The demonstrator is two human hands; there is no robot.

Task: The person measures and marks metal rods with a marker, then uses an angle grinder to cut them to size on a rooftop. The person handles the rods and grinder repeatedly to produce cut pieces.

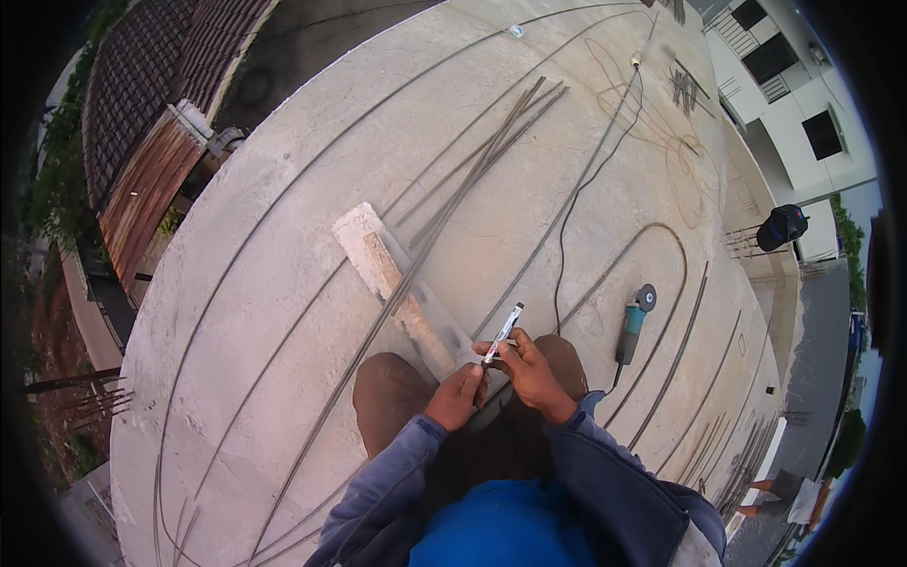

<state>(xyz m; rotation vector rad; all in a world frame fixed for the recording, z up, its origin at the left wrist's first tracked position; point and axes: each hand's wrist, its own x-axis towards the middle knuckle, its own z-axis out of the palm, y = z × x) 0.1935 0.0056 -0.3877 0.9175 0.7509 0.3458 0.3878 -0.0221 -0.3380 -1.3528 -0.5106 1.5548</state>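
Over my bent knees, my right hand [529, 373] grips a white marker pen [510, 321] with a dark top, tilted up to the right. My left hand [458, 397] is closed around the pen's lower end, just below the right fingers. A long pale board with crusted white patches [364, 236] lies ahead of my knees, with several long steel rods [491, 151] lying across it. A teal angle grinder [631, 326] with a black cord rests on the concrete slab [265, 302] to the right of my right knee.
More long rods and tangled wire [595, 85] spread over the slab. A dark cap [782, 227] is at upright rebar on the right edge. A person [794, 496] shows at the lower right. Tiled roofs [142, 94] lie beyond the left edge; a white building [794, 113] stands at upper right.
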